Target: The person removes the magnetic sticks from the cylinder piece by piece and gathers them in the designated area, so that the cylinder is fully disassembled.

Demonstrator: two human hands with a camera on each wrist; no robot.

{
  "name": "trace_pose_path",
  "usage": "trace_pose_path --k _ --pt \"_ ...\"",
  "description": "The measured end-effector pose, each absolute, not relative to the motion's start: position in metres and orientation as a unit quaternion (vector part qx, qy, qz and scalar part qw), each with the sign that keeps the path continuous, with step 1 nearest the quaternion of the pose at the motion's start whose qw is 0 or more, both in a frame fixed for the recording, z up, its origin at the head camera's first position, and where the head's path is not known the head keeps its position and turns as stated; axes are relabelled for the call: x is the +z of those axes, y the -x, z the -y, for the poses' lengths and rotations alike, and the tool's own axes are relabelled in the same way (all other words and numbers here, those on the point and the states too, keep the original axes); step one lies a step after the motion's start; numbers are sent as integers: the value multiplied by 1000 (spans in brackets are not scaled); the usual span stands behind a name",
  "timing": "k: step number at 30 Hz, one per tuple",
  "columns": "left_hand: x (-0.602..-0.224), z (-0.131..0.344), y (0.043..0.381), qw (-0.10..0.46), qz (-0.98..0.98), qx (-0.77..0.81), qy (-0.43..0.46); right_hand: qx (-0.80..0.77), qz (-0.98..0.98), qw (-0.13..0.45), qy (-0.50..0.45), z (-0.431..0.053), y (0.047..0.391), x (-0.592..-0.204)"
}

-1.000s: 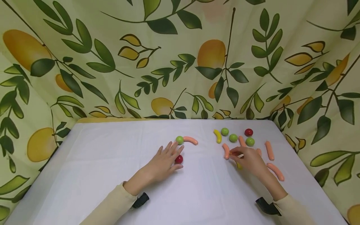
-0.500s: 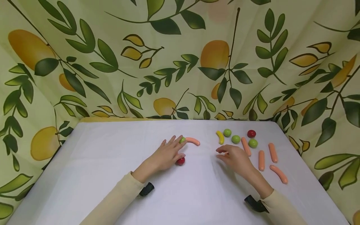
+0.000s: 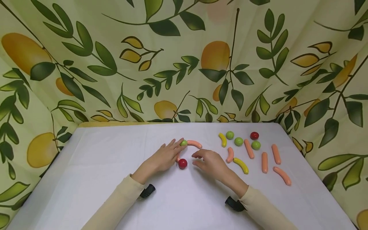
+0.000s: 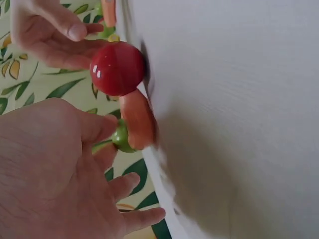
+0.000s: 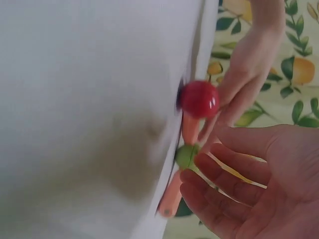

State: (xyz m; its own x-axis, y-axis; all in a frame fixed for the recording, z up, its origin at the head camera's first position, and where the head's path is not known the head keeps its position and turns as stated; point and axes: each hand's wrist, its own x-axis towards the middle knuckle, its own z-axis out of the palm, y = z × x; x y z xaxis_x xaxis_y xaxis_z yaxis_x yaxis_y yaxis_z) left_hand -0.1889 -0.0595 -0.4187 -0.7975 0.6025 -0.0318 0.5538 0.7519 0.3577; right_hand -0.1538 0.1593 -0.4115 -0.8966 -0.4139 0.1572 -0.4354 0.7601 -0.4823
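Observation:
My left hand [image 3: 164, 157] is spread with its fingers extended over a short row of small toy pieces. Its fingertips are right at a green ball [image 3: 183, 143]. Partly hidden by that hand is a pink toy sausage [image 4: 137, 119], which reaches to a shiny red ball [image 3: 182, 163]. Beyond the green ball, a second curved sausage [image 3: 194, 143] extends to the right. My right hand [image 3: 211, 163] hovers just right of the red ball, fingers loosely bent, with nothing between them. In the right wrist view, the red ball, sausages and green ball form a line beside the fingers.
On the right of the white-covered table [image 3: 100, 179] lie several more sausages [image 3: 264, 162], two yellow toy bananas [image 3: 241, 165], several green balls [image 3: 238, 141] and another red ball [image 3: 254, 135]. A fruit-and-leaf patterned curtain [image 3: 184, 64] stands behind the far edge.
My right hand has left the banana and sausage on the right side and moved left to near the red ball. The left hand has shifted slightly, staying over the row.

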Motion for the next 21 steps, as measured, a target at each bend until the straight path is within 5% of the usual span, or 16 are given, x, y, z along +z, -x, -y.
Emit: trace_pose_path --k 21 --pt "-420 63 186 55 -936 136 -319 287 922 4 -261 -128 156 -426"
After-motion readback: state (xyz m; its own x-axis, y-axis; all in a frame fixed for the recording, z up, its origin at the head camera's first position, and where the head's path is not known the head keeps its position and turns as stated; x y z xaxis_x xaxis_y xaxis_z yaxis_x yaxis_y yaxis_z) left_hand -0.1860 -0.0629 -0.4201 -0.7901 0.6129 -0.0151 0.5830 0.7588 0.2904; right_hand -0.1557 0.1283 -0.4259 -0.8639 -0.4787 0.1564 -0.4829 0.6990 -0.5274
